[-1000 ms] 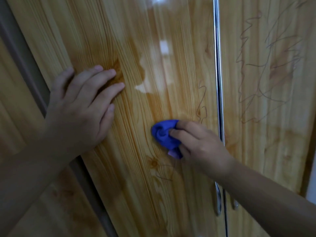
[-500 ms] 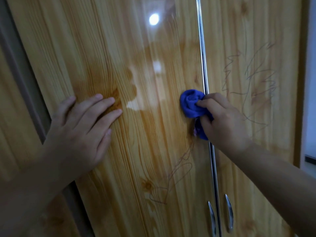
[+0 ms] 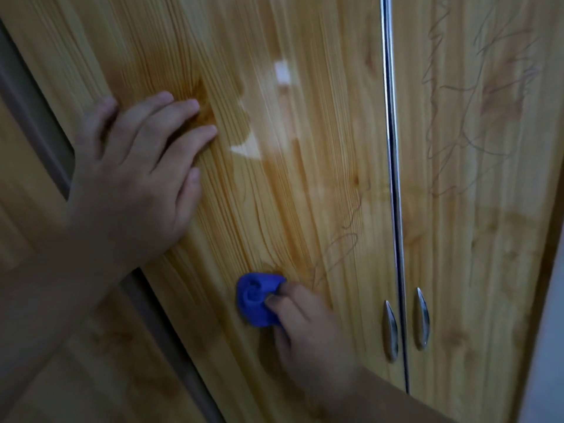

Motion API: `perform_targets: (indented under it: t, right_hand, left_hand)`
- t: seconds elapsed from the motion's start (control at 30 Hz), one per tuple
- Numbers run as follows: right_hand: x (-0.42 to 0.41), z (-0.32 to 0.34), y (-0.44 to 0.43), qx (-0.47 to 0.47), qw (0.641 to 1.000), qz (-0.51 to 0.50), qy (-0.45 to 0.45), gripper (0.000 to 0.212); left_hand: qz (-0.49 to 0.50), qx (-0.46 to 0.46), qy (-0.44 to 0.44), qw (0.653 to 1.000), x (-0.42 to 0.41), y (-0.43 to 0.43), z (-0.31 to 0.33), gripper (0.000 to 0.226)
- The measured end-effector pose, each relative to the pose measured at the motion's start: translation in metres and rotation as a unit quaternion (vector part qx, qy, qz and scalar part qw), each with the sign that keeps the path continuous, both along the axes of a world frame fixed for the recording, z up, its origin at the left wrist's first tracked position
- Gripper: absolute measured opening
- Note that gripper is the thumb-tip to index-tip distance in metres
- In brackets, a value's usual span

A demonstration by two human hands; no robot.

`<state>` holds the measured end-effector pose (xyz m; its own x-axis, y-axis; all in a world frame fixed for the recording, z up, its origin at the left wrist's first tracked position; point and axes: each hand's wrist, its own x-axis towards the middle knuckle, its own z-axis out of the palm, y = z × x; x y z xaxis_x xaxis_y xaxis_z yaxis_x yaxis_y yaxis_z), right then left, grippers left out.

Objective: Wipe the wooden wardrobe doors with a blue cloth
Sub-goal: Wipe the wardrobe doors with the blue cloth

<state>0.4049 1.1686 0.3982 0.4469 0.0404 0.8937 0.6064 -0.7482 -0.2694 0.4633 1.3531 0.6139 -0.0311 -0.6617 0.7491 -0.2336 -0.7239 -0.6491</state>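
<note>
Blue cloth (image 3: 259,300) soft, light, wadded; your right hand (image 3: 308,328) apparently pinches it against wardrobe door (image 3: 305,184), below your left hand (image 3: 134,178), flat, fingers straight. Glossy surface slick: grip wad's middle.

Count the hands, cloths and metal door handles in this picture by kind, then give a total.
Hands: 2, left hand and right hand
Blue cloth: 1
Metal door handles: 2
Total: 5
</note>
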Motion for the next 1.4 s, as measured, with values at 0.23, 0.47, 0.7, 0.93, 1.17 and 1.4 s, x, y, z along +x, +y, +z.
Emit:
perform_targets:
  t: [0.23, 0.47, 0.7, 0.93, 1.17, 1.4]
  right_hand:
    - [-0.001, -0.053, 0.039, -0.110, 0.992, 0.046, 0.045, 0.039]
    - [-0.002, -0.026, 0.003, -0.197, 0.979, 0.034, 0.032, 0.020]
    - [0.003, 0.046, -0.089, -0.172, 0.981, -0.090, -0.019, 0.022]
    - [0.007, 0.131, -0.154, -0.105, 0.977, -0.181, -0.050, 0.032]
    - [0.016, 0.125, -0.150, 0.036, 0.982, -0.173, -0.070, 0.029]
    - [0.013, 0.031, -0.095, 0.111, 0.989, -0.098, -0.018, 0.031]
  left_hand:
    - [0.005, 0.004, 0.020, 1.000, -0.007, 0.000, 0.001, 0.045]
    - [-0.011, -0.001, 0.055, 0.998, -0.018, -0.006, -0.006, 0.045]
    - [-0.081, 0.137, 0.137, 0.978, -0.048, 0.003, -0.084, 0.029]
    - [-0.065, 0.235, 0.187, 0.952, -0.031, 0.032, -0.152, 0.010]
    - [-0.072, 0.180, 0.152, 0.969, -0.028, -0.003, -0.150, 0.025]
    - [-0.050, 0.153, 0.109, 0.981, -0.023, -0.016, -0.139, 0.030]
